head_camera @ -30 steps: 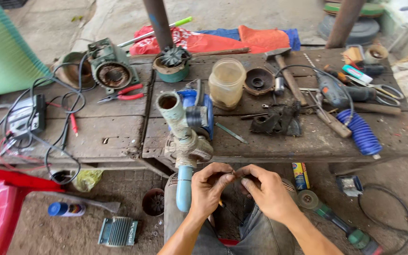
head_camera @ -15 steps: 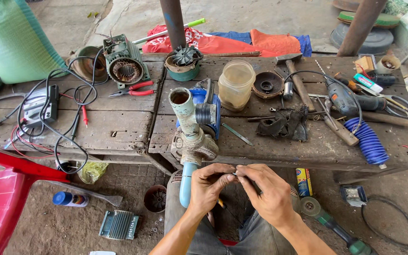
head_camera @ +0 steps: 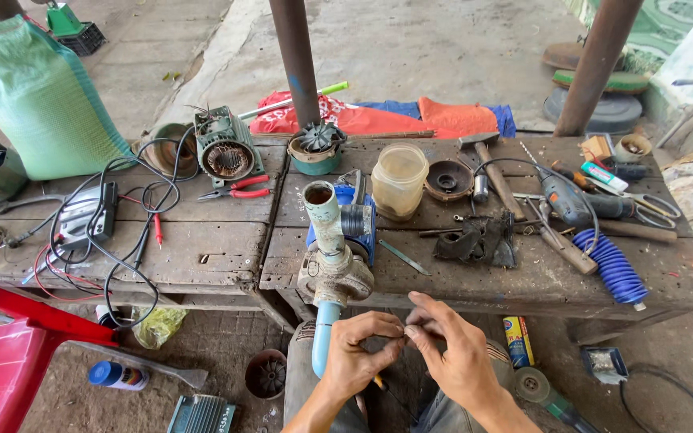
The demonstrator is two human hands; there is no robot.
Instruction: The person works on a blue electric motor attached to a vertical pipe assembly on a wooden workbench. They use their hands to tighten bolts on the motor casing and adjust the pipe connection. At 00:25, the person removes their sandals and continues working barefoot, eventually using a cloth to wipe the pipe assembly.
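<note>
1. Two hands meet nearest the viewer over the lap: the left hand [head_camera: 356,357] and right hand [head_camera: 451,353] pinch fingertips together on something too small to make out, as they did half a second ago.
2. Just beyond, the water pump [head_camera: 337,256] now sits nearer the frame's middle; the view has shifted.
3. Farther right lie a black glove [head_camera: 475,240] and drill [head_camera: 567,202].
4. Far left, the motor [head_camera: 224,151] stays put.

Outdoor repair workshop: rough wooden worktop [head_camera: 202,265] on bare concrete, strewn with an opened electric motor [head_camera: 224,152], water pump [head_camera: 338,248], pliers [head_camera: 234,189], hammer [head_camera: 491,164], drill [head_camera: 567,200].
</note>
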